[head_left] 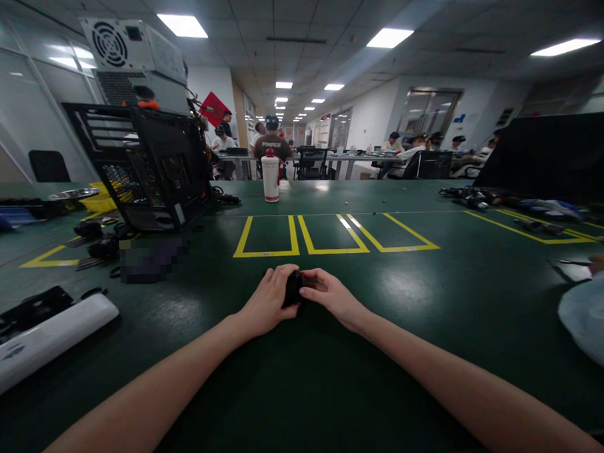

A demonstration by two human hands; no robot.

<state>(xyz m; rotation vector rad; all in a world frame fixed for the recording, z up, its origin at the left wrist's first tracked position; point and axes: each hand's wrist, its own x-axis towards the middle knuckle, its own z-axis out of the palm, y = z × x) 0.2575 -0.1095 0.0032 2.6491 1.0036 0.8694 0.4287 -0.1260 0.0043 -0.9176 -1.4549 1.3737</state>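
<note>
Over the green table, a small black rounded object (293,290) sits between my two hands; its exact kind is too dark to make out. My left hand (268,301) wraps round it from the left, with the fingers over the top and the thumb at the near side. From the right, my right hand (335,297) pinches its edge between thumb and fingertips. Much of the object is hidden by the fingers. Just beyond the hands, yellow tape outlines (333,251) mark the tabletop.
An open black computer case (164,166) stands at the left, topped by metal power supplies (139,53). A white cup (270,180) with a red lid stands farther back. A long white object (61,337) lies near left. At right is a co-worker's pale blue sleeve (596,317).
</note>
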